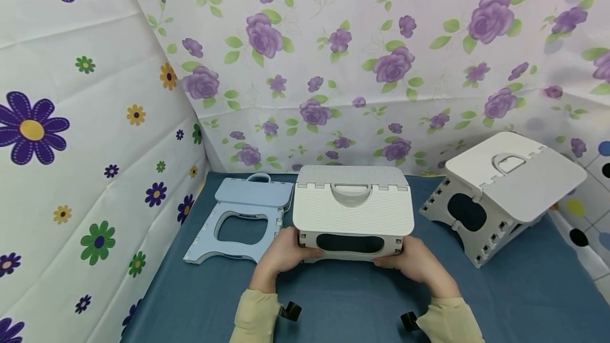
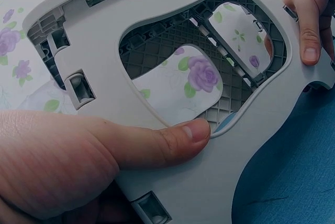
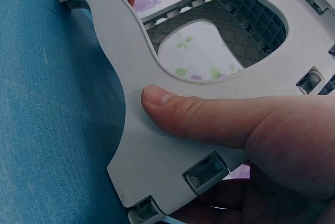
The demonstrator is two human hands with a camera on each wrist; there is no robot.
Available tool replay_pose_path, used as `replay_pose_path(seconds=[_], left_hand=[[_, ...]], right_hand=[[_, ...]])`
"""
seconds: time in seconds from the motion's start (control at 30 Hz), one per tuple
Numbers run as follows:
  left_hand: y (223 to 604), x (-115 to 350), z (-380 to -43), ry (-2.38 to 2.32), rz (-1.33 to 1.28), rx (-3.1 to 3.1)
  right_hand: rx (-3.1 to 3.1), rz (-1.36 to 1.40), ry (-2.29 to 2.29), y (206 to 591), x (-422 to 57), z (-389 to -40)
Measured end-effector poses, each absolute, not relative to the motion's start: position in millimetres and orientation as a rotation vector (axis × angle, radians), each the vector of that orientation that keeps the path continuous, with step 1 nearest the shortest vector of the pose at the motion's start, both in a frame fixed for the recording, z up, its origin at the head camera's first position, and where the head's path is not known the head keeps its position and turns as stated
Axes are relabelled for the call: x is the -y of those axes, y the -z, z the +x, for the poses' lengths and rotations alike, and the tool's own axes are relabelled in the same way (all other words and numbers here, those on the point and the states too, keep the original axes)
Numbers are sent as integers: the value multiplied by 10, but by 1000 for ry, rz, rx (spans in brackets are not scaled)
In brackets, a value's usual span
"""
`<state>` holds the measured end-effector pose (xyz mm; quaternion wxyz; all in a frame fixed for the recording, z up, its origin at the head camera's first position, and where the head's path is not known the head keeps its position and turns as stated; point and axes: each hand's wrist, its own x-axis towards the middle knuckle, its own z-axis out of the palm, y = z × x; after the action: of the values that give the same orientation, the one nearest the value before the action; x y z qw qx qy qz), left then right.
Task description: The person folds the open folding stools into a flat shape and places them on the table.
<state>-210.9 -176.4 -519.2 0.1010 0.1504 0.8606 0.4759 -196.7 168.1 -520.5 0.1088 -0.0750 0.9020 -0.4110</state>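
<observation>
A white folding stool (image 1: 353, 217) is at the middle of the table, unfolded, with its grey handle on top. My left hand (image 1: 282, 253) grips its lower left side and my right hand (image 1: 418, 262) grips its lower right side. In the left wrist view, the left thumb (image 2: 162, 143) presses on the side panel at the rim of the oval opening. The right thumb (image 3: 193, 114) lies flat on the same panel in the right wrist view. The other fingers are mostly hidden behind the stool.
To the left lies a light blue folding stool (image 1: 252, 193), looking folded down. A second white folding stool (image 1: 519, 173) stands unfolded and angled on the right. The dark blue tablecloth (image 1: 343, 306) meets flowered sheets (image 1: 314, 136) at the back and left.
</observation>
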Motion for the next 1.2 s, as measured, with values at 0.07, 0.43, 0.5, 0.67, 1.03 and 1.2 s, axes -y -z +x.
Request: replay_pose_path(seconds=[0.07, 0.43, 0.5, 0.67, 1.03, 1.2], left_hand=[[5190, 1766, -2107, -1406, 453, -2546], [5193, 1778, -2092, -1420, 438, -2529], [5193, 1780, -2092, -1416, 438, -2532], [5191, 1779, -2097, -1414, 458, -2538], [5195, 1774, -2104, -1407, 458, -2539], [5198, 1766, -2107, -1409, 454, -2535]], right_hand=[[-2654, -222, 1203, 5204, -1681, -1971], [-2637, -212, 1204, 5219, -1679, -1980], [-2639, -215, 1202, 5219, -1675, -1981], [-2646, -216, 1202, 5215, -1676, -1979], [-2640, -216, 1214, 5225, -1680, -1982], [-2637, -217, 1219, 5228, -1684, -1977]])
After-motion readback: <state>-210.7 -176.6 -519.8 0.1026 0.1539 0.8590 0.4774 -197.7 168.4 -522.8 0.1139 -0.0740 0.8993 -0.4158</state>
